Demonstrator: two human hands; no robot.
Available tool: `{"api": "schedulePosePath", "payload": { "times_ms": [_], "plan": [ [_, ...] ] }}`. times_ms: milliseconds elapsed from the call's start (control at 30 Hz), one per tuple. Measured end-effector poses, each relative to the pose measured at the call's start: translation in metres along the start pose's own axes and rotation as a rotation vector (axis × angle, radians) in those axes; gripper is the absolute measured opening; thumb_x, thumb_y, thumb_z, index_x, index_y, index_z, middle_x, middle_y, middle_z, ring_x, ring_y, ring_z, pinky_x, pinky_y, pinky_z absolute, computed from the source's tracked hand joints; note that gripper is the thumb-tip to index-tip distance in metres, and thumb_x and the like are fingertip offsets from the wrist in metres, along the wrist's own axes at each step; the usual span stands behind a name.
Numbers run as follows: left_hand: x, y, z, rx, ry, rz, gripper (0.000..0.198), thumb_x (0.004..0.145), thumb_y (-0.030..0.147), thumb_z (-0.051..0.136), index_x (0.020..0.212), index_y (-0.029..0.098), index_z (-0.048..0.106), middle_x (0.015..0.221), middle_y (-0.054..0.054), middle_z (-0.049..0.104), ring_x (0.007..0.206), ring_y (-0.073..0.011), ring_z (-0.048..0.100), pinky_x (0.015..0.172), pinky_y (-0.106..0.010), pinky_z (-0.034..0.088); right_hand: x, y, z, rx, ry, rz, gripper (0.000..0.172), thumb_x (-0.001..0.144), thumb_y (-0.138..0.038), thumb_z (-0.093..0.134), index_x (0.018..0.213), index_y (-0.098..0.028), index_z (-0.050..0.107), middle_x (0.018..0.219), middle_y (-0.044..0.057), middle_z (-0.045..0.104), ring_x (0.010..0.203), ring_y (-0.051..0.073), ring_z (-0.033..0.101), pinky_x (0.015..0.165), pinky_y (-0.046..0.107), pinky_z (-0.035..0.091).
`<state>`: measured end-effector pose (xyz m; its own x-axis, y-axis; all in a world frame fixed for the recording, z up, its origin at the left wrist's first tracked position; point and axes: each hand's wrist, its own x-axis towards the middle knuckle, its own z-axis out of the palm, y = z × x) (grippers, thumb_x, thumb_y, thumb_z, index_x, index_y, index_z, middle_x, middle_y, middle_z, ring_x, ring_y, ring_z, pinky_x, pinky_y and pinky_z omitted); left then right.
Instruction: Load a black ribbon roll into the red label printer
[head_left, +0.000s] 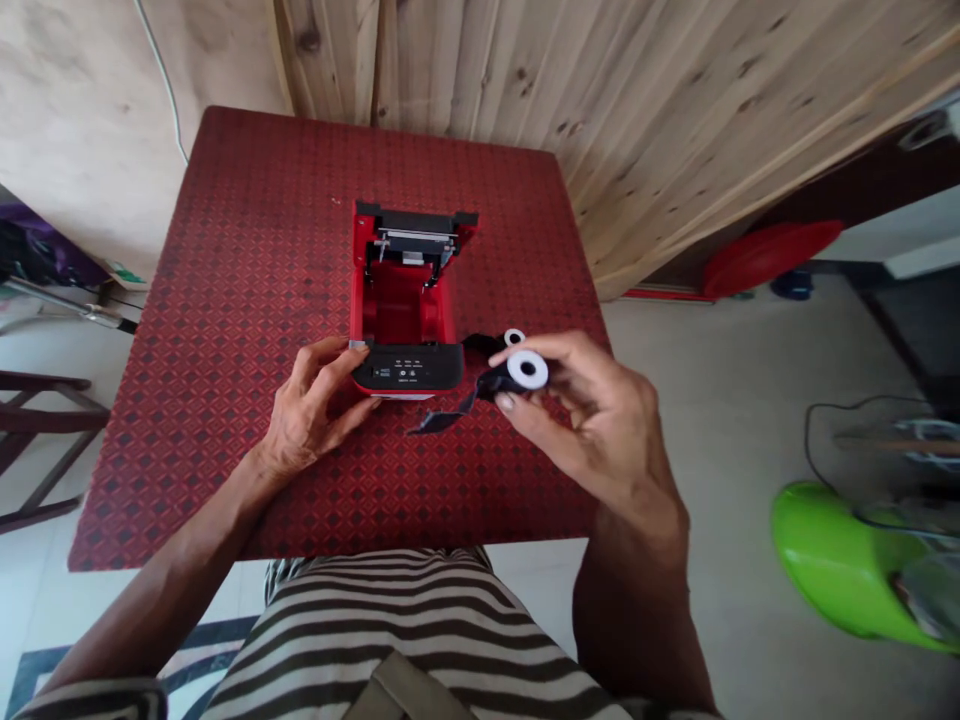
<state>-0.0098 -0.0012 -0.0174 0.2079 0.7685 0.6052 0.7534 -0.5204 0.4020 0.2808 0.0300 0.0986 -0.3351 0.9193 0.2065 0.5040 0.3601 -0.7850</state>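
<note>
A small red and black printer sits on the table with its lid raised, and its red inner bay shows. My left hand grips the printer's front left corner, fingers on top and thumb along the front. To the right of the printer, my right hand pinches a small roll with a white ring-shaped end between thumb and fingers, off the printer. From this roll a dark strip trails left, past the printer's front. Just behind is a second white ring-shaped end with dark material beside it.
The table has a red patterned cover and stands against a wooden plank wall. On the floor to the right is a green plastic object. A dark wooden stool stands at the left.
</note>
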Motion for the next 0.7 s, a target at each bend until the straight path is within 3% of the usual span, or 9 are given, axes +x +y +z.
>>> {"api": "schedulePosePath", "payload": {
  "times_ms": [133,233,333,433,567,700],
  "plan": [
    [0.0,-0.002,0.002,-0.004,0.032,0.03,0.074,0.091,0.036,0.083,0.155,0.023,0.048,0.136,-0.013,0.063,0.125,-0.0246,0.068,0.104,-0.039,0.065,-0.047,0.046,0.024,0.141,0.001,0.237,0.021,0.091,-0.03,0.076,0.11,-0.024,0.069,0.103,0.003,0.078,0.083,0.017,0.074,0.072,0.03,0.059],
    [0.0,-0.004,0.004,-0.007,0.047,0.035,0.075,0.089,0.035,0.085,0.154,0.021,0.05,0.135,-0.014,0.063,0.123,-0.0252,0.068,0.102,-0.039,0.065,-0.061,0.072,0.052,0.172,0.007,0.247,0.023,0.089,-0.024,0.073,0.112,-0.023,0.07,0.108,0.005,0.078,0.087,0.017,0.075,0.077,0.032,0.06],
    [0.001,-0.005,0.004,-0.018,0.051,0.027,0.076,0.088,0.035,0.086,0.154,0.021,0.051,0.135,-0.015,0.064,0.121,-0.0257,0.068,0.101,-0.041,0.065,-0.06,0.081,0.067,0.137,0.023,0.185,0.024,0.088,-0.018,0.068,0.111,-0.023,0.07,0.104,0.004,0.077,0.08,0.015,0.071,0.075,0.031,0.059],
    [0.002,-0.005,0.003,-0.01,0.055,0.031,0.076,0.087,0.035,0.087,0.153,0.022,0.051,0.135,-0.015,0.065,0.121,-0.0263,0.068,0.101,-0.041,0.065,-0.059,0.079,0.063,0.133,0.005,0.16,0.026,0.087,-0.018,0.071,0.112,-0.023,0.072,0.099,0.003,0.076,0.074,0.013,0.067,0.071,0.03,0.058],
    [0.004,-0.004,0.0,0.017,0.059,0.053,0.077,0.087,0.036,0.087,0.155,0.025,0.05,0.133,-0.012,0.067,0.12,-0.0268,0.068,0.1,-0.043,0.065,-0.06,0.082,0.039,0.263,-0.017,0.288,0.044,0.084,-0.03,0.085,0.125,-0.025,0.071,0.091,0.0,0.077,0.072,0.015,0.07,0.067,0.03,0.059],
    [0.004,-0.008,0.0,0.037,0.059,0.065,0.077,0.088,0.039,0.086,0.155,0.024,0.051,0.133,-0.012,0.068,0.119,-0.0278,0.068,0.098,-0.044,0.063,-0.048,0.106,0.018,0.315,0.288,0.378,0.032,0.09,-0.044,0.079,0.116,-0.026,0.073,0.109,0.006,0.081,0.094,0.02,0.078,0.088,0.039,0.064]
  ]
}}
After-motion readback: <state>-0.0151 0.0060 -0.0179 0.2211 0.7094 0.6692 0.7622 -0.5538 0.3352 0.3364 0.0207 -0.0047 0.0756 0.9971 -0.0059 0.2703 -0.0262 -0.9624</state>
